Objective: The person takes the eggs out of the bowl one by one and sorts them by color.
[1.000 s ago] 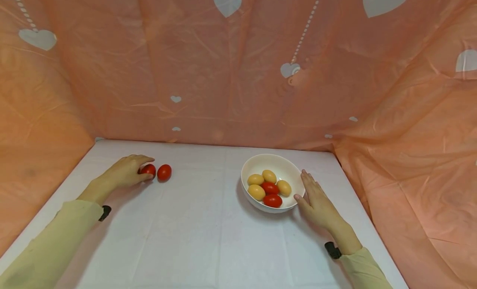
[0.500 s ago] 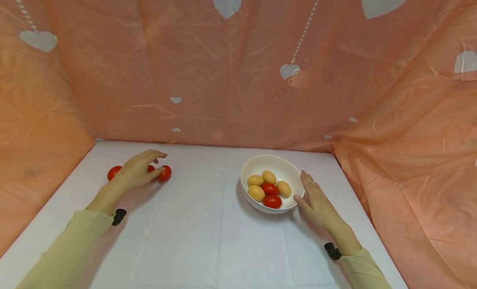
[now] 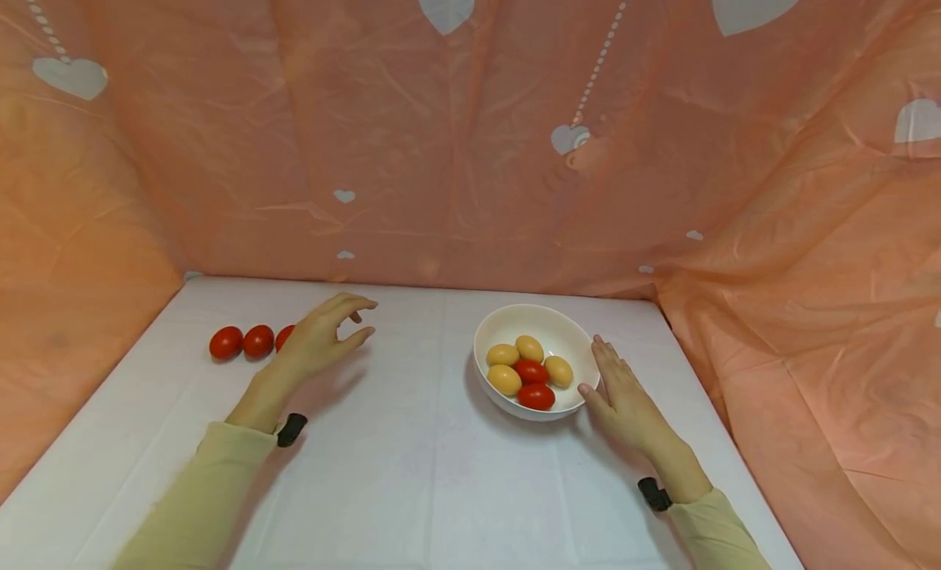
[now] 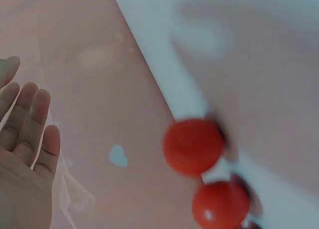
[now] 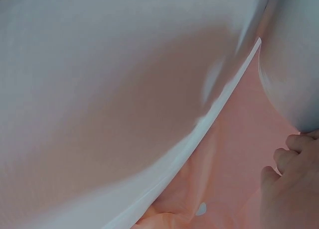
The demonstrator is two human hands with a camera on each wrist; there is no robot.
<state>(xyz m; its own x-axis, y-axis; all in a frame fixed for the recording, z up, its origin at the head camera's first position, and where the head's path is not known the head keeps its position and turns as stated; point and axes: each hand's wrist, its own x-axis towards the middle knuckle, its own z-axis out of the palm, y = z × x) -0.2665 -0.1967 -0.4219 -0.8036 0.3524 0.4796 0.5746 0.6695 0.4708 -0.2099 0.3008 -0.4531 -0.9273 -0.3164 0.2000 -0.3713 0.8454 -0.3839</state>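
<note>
In the head view a row of red egg-shaped things [image 3: 258, 341] lies on the white cloth at the left. My left hand [image 3: 312, 341] hovers over the right end of that row, hiding part of it, with its thumb and fingers apart and nothing between them. Its palm and fingers [image 4: 30, 119] also show bare in the left wrist view, beside two of the red things [image 4: 193, 147]. My right hand [image 3: 628, 398] rests against the right side of a white bowl [image 3: 573, 333], fingers straight. Inside the bowl lie several yellow egg-shaped things [image 3: 504, 380] and two red ones [image 3: 537, 397].
A white cloth [image 3: 382, 464] covers the table. Orange sheeting [image 3: 456, 186] with pale hearts hangs upright behind the table and along both sides. The far table edge runs close behind the row and the bowl.
My left hand has moved right along the red row, uncovering the left ones. Nothing shows in its fingers. The right hand and the bowl have stayed in place.
</note>
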